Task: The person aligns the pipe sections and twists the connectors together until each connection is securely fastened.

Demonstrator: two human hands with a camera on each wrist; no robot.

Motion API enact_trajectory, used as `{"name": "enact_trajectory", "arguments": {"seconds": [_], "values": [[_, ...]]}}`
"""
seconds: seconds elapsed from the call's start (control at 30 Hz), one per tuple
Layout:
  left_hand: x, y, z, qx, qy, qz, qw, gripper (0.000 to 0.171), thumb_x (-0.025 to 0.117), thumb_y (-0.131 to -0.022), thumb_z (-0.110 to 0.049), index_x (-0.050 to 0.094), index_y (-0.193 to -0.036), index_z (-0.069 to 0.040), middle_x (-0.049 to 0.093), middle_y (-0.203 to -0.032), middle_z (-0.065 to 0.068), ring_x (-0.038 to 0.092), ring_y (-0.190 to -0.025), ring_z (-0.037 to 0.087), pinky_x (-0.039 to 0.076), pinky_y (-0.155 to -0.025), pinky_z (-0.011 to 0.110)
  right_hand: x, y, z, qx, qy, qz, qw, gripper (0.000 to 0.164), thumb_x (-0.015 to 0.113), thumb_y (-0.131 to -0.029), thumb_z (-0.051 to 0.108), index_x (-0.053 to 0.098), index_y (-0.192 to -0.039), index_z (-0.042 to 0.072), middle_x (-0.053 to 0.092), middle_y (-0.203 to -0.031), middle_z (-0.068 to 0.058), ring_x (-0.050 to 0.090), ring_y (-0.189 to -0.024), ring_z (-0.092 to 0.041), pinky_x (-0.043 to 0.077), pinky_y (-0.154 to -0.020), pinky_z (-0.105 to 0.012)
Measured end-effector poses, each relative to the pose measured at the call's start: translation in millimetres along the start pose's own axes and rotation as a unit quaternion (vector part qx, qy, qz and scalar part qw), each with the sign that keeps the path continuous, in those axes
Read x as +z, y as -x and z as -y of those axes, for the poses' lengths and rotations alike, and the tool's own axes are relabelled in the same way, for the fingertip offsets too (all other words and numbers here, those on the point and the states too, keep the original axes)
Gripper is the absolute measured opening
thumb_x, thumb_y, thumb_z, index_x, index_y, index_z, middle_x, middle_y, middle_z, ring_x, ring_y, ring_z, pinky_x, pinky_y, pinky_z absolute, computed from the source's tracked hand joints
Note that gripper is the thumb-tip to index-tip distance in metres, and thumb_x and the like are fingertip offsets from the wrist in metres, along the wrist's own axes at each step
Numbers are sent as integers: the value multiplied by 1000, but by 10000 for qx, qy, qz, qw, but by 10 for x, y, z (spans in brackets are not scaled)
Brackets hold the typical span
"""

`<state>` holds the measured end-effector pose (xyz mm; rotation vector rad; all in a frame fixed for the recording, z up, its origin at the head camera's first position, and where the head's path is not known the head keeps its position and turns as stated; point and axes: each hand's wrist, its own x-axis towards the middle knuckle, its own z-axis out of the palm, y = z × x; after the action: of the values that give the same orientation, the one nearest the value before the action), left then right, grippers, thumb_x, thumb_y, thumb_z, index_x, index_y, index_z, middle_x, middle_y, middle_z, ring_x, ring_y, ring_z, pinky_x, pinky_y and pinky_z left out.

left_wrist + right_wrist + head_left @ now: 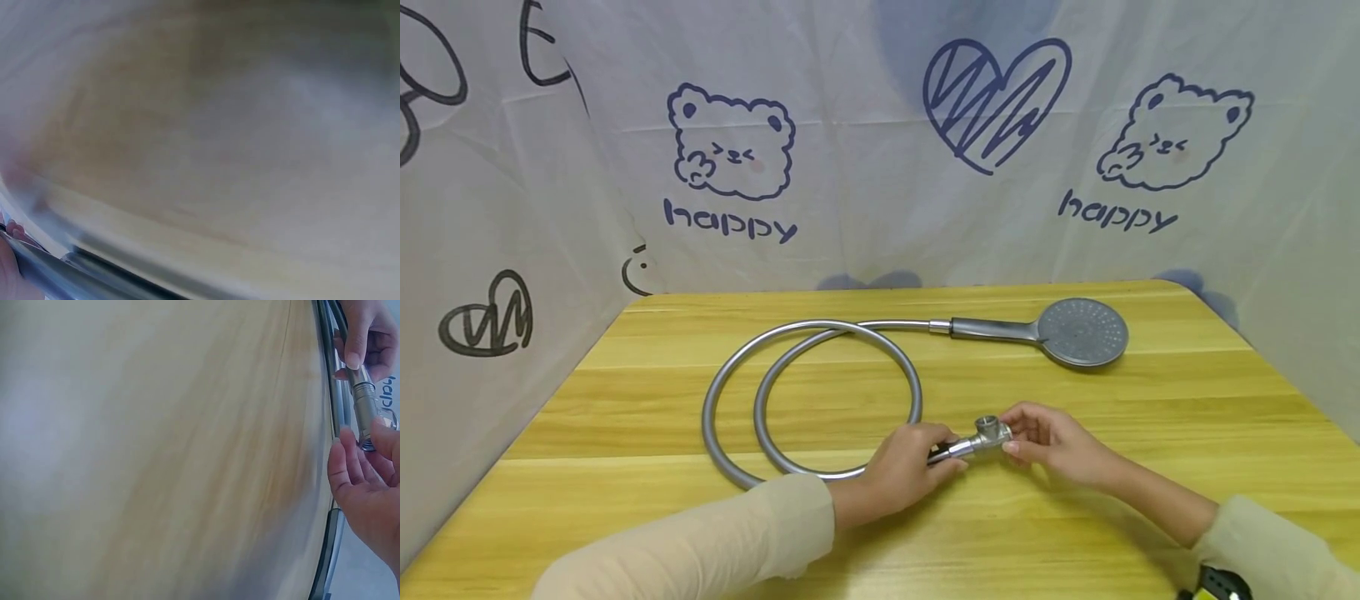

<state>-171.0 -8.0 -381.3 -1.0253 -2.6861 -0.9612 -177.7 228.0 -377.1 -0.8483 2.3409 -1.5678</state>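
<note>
My left hand (pixel 904 468) grips the end of a grey shower hose (pixel 711 417), just behind its chrome nut. At that end sits a metal tee fitting (pixel 988 433), its round side opening facing up. The thumb and fingers of my right hand (pixel 1060 446) pinch the fitting's far end. In the right wrist view the right thumb lies on the fitting (pixel 364 406) while the left hand (pixel 370 337) holds the hose above it. A blurred length of hose (pixel 69 275) crosses the lower left of the left wrist view.
The hose loops across the wooden table (pixel 625 400) and joins a grey shower head (pixel 1082 333) lying face up at the back right. Behind the table hangs a white cloth (pixel 857 192) with drawings. A dark watch-like device (pixel 1221 583) shows by the right sleeve.
</note>
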Motion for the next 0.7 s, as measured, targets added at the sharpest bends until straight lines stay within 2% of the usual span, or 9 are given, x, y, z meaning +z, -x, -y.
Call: {"name": "enact_trajectory", "arguments": {"seconds": [0.1, 0.3, 0.7], "values": [[-4, -2, 3, 45, 16, -9, 10000, 19, 70, -83, -24, 69, -94, -8, 70, -85, 2, 53, -67, 1, 43, -58, 11, 0, -6, -5, 4, 184, -86, 9998, 27, 59, -88, 3, 52, -108, -14, 60, -88, -15, 58, -72, -8, 53, -61, -26], [6, 2, 10, 77, -59, 37, 9999, 20, 70, -82, -23, 69, -96, -8, 71, -88, 2, 55, -70, 1, 44, -61, 10, 0, -8, 5, 150, 164, -65, 9997, 30, 60, -86, 3, 52, -108, -15, 60, -93, -19, 58, -75, -6, 53, -64, -25], [7, 1, 15, 130, -125, 2, 9998, 21, 70, -83, -23, 69, -96, -7, 71, -88, 2, 55, -69, 2, 43, -59, 11, -1, -3, 28, 127, 130, -112, 9998, 32, 61, -86, 2, 50, -111, -16, 60, -93, -11, 57, -75, -3, 52, -63, -23]]}}
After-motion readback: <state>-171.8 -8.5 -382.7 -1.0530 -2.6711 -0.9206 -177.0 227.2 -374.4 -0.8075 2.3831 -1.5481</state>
